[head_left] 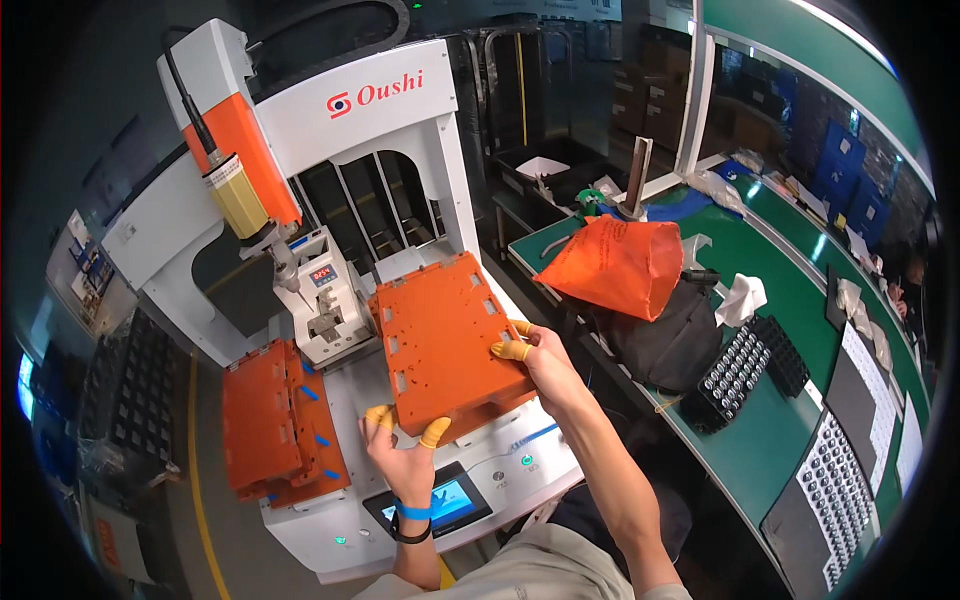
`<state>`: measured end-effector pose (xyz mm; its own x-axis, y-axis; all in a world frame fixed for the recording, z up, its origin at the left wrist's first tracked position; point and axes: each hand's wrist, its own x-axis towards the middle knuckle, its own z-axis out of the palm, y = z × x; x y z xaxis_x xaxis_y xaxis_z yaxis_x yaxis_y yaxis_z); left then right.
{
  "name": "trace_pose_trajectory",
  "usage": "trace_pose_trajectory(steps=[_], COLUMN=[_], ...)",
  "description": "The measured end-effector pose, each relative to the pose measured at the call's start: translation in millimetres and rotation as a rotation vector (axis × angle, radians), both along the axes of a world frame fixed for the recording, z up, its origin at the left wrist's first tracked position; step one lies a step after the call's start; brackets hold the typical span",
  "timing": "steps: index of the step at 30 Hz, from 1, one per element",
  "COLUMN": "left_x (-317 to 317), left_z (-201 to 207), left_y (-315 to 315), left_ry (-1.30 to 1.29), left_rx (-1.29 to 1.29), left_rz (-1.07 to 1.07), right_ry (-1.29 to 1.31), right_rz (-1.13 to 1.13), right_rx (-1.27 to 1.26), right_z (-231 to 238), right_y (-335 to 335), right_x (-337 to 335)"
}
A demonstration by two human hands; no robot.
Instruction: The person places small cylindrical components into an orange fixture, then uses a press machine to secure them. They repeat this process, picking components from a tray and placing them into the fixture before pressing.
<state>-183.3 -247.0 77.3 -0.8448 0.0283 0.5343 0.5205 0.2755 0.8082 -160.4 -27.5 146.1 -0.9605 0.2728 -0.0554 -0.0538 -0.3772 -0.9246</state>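
A thick orange fixture plate (pixel 445 340), with small holes and pale slots along its edges, lies tilted toward me over the right side of a white benchtop machine. My left hand (pixel 405 460), with yellow finger cots and a blue wrist strap, is closed on its near left corner. Its right edge is gripped by my right hand (pixel 545 365), also in yellow finger cots, thumb on top. The fingers underneath are hidden. A second orange fixture (pixel 262 420) with blue tabs sits on the machine's left side. Between the two stands a white screw feeder (pixel 325 310) with a red display.
A yellow-bodied screwdriver head (pixel 238 200) hangs from the machine's white gantry (pixel 390 90). A touch screen (pixel 440 508) is set in the front. On the green bench (pixel 720 440) at right are an orange bag (pixel 625 265), a black bag (pixel 655 345) and black trays (pixel 735 380).
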Motion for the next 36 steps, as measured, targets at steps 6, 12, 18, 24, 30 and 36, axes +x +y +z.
trace_pose_trajectory(steps=[6, 12, 18, 24, 30, 36], left_x=[-19, -27, -20, -24, -17, 7], left_z=[-13, -19, -30, -50, -50, -45], left_y=[12, 19, 12, 16, 9, -34], left_ry=[0.022, 0.026, 0.021, -0.266, -0.282, -0.235], left_rx=[0.095, -0.007, -0.088, 0.228, 0.232, 0.168], left_rz=[0.087, 0.158, 0.228, -0.039, -0.077, 0.143], right_ry=[-0.132, -0.071, 0.365, 0.322, 0.133, -0.003], right_rz=[0.107, -0.097, -0.587, -0.331, -0.177, 0.001], right_rx=[0.037, 0.320, 0.631, 1.046, 1.300, 1.366], right_z=[-17, -19, -49, -146, -205, -220], right_y=[17, 29, 7, -12, -20, -12], right_x=[-38, -50, 9, 67, 92, 89])
